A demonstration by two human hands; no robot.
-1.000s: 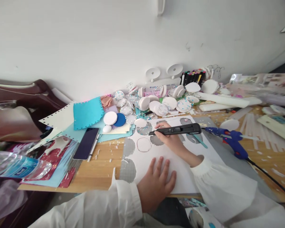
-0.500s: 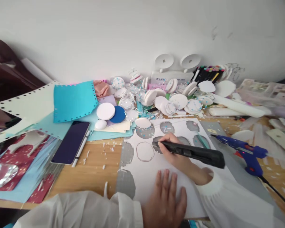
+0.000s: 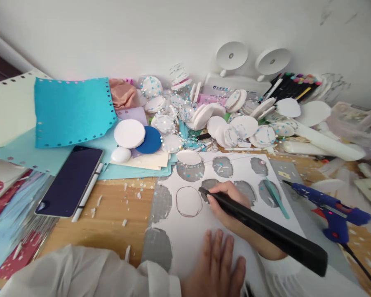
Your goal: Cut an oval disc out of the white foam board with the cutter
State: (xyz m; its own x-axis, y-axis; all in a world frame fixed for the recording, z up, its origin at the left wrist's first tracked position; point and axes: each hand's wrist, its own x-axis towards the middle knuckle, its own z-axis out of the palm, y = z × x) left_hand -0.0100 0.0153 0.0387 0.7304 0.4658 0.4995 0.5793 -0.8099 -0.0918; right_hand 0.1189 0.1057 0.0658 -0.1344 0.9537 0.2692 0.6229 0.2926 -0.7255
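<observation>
My right hand (image 3: 230, 202) grips a long black utility knife (image 3: 266, 225), its narrow tip touching or just above the white sheet (image 3: 191, 231), at the right side of a hand-drawn circle (image 3: 189, 201). Flat on the lower part of that sheet lies my left hand (image 3: 214, 266), fingers stretched out. Several rough round holes in the sheet expose the grey cutting mat (image 3: 159, 245) beneath. A thin teal tool (image 3: 276, 198) rests across the sheet's right side. At the top edge lies a white disc (image 3: 189, 157).
Right of the sheet lies a blue glue gun (image 3: 330, 206) with its cord. Behind is a heap of white discs (image 3: 216, 128) with blue-dotted wire. On the left are a phone (image 3: 71, 181), a white pen (image 3: 87, 194) and turquoise sheets (image 3: 72, 111). White scraps dot the wooden table (image 3: 111, 231).
The view has moved closer. The knife's back end has swung down toward me, and its tip stays by the circle's right side. My left hand remains flat on the sheet.
</observation>
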